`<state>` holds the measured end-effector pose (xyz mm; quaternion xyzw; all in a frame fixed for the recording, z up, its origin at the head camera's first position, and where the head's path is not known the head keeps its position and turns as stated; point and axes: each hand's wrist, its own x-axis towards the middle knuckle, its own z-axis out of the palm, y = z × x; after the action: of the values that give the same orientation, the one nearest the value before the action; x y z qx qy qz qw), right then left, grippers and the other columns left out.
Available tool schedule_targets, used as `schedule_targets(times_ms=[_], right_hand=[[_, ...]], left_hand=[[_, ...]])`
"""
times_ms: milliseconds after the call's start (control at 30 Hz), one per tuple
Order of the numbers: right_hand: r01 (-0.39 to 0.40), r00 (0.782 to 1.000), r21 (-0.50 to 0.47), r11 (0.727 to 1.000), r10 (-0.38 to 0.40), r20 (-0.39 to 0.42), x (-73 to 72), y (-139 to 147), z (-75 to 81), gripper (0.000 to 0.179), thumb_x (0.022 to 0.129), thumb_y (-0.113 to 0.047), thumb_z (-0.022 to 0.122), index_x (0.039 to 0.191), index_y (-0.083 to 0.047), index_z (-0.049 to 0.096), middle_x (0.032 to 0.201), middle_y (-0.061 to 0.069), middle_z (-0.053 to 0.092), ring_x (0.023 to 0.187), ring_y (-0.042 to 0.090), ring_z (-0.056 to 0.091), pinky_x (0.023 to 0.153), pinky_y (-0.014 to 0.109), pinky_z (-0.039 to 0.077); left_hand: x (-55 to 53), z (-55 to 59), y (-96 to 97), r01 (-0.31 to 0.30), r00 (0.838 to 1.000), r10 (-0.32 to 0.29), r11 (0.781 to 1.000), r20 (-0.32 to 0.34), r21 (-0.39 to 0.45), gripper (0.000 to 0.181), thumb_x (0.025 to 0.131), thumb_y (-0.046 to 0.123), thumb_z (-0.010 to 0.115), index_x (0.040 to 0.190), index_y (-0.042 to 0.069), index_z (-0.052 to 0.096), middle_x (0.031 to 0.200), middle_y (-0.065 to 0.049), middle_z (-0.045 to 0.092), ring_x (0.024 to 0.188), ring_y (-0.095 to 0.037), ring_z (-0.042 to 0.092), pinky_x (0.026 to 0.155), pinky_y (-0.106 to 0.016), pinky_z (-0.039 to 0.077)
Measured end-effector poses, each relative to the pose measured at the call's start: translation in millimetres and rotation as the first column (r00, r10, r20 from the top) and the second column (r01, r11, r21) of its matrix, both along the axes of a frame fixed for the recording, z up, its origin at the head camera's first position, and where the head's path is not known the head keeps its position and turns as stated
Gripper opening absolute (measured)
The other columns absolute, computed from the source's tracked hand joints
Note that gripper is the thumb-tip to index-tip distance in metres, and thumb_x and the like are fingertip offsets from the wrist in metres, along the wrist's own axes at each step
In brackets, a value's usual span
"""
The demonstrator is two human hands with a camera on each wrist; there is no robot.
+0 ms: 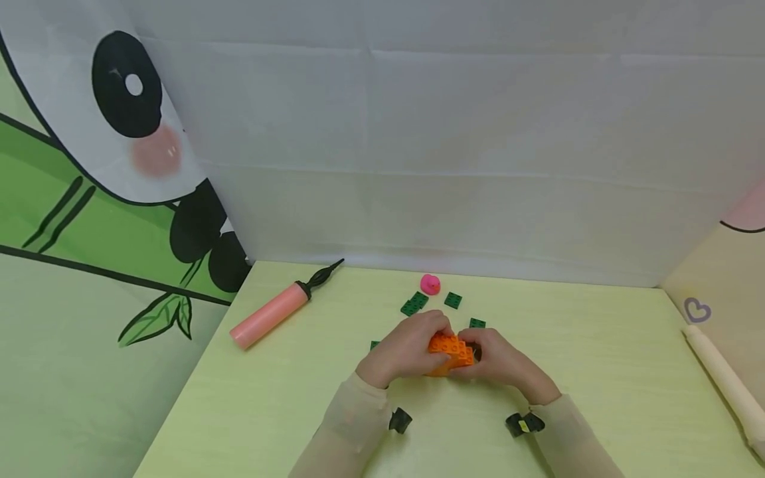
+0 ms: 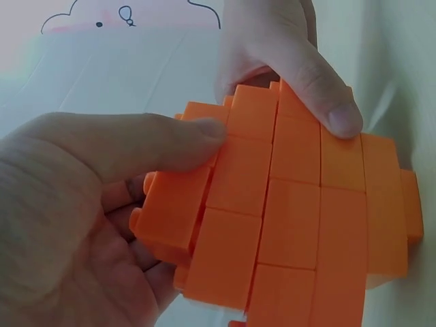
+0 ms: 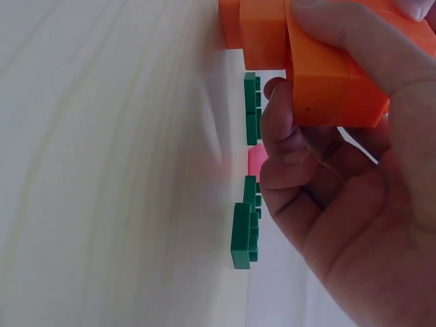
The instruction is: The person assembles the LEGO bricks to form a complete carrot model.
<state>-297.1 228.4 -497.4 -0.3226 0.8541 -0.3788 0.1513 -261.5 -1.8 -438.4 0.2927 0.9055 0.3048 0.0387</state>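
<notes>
Both hands hold one block of stacked orange building bricks low over the front middle of the table. In the left wrist view the brick assembly shows stepped layers with several seams. My left hand grips its left side, the thumb lying across the face and the fingers behind. From the other side my right hand pinches it, with the thumb on the near face and the fingers curled at the far side. In the right wrist view the right hand partly covers the orange bricks.
Behind the hands lie several green bricks and a small pink toy. A pink hand pump with a black nozzle rests at the back left. A rolled cream sheet lies along the right edge, and a white backdrop stands behind.
</notes>
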Motion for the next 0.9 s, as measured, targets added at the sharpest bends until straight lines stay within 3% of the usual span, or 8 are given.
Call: schedule_targets(times_ms=[400, 700, 900], right_hand=[[0.018, 1.0, 0.012, 1.0, -0.018, 0.009, 10.1, -4.8, -3.0, 0.03, 0.084, -0.031, 0.089, 0.103, -0.019, 0.069, 0.089, -0.009, 0.063, 0.083, 0.015, 0.057, 0.076, 0.029, 0.051], [0.041, 0.999, 0.016, 0.999, -0.041, 0.009, 22.4, -9.7, -4.1, 0.031, 0.084, -0.03, 0.09, 0.103, -0.018, 0.068, 0.089, -0.009, 0.063, 0.082, 0.015, 0.057, 0.074, 0.029, 0.051], [0.046, 0.999, 0.011, 0.999, -0.046, -0.004, 31.2, -12.8, -5.5, 0.03, 0.084, -0.031, 0.09, 0.102, -0.019, 0.068, 0.086, -0.009, 0.061, 0.08, 0.014, 0.056, 0.07, 0.029, 0.049]], left_hand=[[3.3, -3.9, -8.8, 0.034, 0.998, -0.035, 0.999, 0.055, 0.006, 0.023, 0.091, 0.02, 0.08, 0.104, 0.017, 0.062, 0.098, 0.01, 0.056, 0.086, -0.008, 0.052, 0.076, -0.021, 0.046], [8.8, -5.5, -20.5, 0.069, 0.996, -0.07, 0.998, 0.049, 0.007, 0.028, 0.092, 0.027, 0.08, 0.114, 0.016, 0.068, 0.106, 0.011, 0.062, 0.091, -0.006, 0.054, 0.083, -0.021, 0.047], [10.5, -4.3, -34.1, 0.1, 0.988, -0.108, 0.992, 0.108, 0.079, 0.027, 0.093, 0.035, 0.079, 0.113, 0.018, 0.07, 0.105, 0.015, 0.065, 0.091, -0.005, 0.057, 0.084, -0.022, 0.049]])
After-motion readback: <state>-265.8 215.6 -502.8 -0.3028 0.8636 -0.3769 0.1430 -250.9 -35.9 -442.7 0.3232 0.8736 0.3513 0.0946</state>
